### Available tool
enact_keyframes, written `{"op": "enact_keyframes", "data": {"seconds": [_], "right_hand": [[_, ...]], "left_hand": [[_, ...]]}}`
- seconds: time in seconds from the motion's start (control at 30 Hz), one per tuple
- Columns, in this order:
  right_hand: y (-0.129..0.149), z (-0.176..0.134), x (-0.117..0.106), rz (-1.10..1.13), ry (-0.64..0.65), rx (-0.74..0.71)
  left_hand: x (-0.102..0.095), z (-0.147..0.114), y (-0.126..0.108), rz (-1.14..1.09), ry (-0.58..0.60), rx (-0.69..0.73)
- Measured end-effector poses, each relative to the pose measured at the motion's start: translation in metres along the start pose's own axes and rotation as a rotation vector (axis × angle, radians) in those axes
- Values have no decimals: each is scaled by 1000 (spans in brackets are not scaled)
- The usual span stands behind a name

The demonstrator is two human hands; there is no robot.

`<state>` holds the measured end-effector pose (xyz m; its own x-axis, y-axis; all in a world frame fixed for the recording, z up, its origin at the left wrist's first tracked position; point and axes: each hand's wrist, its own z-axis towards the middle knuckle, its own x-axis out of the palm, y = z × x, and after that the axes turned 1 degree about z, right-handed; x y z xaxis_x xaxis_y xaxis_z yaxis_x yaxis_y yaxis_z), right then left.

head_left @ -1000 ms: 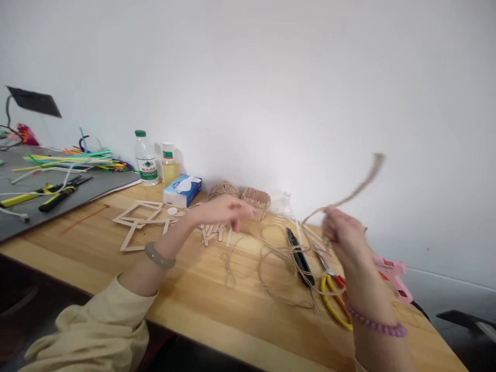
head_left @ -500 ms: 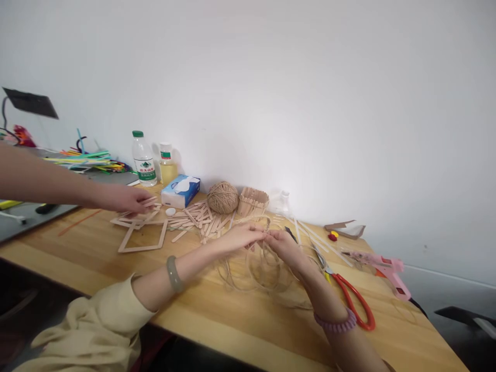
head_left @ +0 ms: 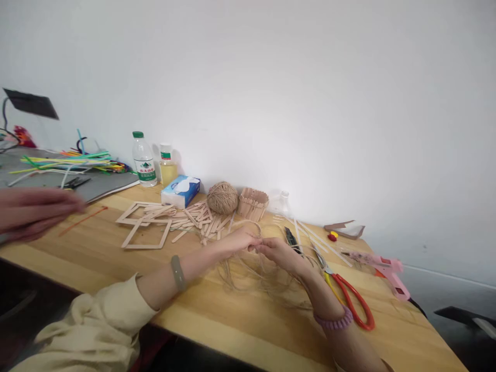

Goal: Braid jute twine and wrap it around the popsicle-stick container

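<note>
Right hand (head_left: 281, 254) now lower, with twine (head_left: 253, 222)

Beyond the left hand (head_left: 243, 241) and right hand (head_left: 281, 253) stood one ball of twine (head_left: 222, 198) and one stick basket (head_left: 252, 205). Left of both were two bottles (head_left: 144, 163), one tissue box (head_left: 180, 191), two stick frames (head_left: 143, 247); right of them, one glue gun (head_left: 388, 267). Loose sticks (head_left: 199, 215) overlapped, uncountable.

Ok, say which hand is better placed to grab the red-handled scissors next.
Right hand, likely: the scissors lie beside its forearm, while the left hand is farther off. Both seem to pinch twine, though.
</note>
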<state>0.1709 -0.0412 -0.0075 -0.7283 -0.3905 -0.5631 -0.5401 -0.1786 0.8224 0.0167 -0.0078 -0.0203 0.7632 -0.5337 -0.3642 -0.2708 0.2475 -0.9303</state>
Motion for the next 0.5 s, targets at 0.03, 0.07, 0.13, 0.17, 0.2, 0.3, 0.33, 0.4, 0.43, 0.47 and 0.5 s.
{"op": "enact_keyframes", "data": {"seconds": [0.03,0.07,0.13,0.17,0.2,0.3,0.33,0.4,0.43,0.47,0.5], "right_hand": [[2,-1,-1,19,31,28],[3,-2,-3,34,50,47],[4,-2,-6,43,61,68],[3,-2,-7,41,62,79],[1,-1,-8,34,57,87],[-4,0,-11,11,15,93],[-5,0,-12,2,-1,92],[-4,0,-14,-28,-21,71],[-3,-1,-14,-48,-27,52],[-1,-2,-15,-69,-31,31],[1,-4,-16,-88,-37,10]], "left_hand": [[-1,1,0,8,11,-20],[-2,2,1,19,23,-40],[-3,3,1,38,25,-55],[-3,3,1,44,21,-51],[-3,4,1,48,16,-44],[-2,5,2,46,9,-28],[-2,5,2,33,13,-23],[-3,6,3,-21,38,-7],[-3,6,3,-54,58,3],[-4,5,4,-89,75,14],[-5,5,4,-121,89,30]]}}
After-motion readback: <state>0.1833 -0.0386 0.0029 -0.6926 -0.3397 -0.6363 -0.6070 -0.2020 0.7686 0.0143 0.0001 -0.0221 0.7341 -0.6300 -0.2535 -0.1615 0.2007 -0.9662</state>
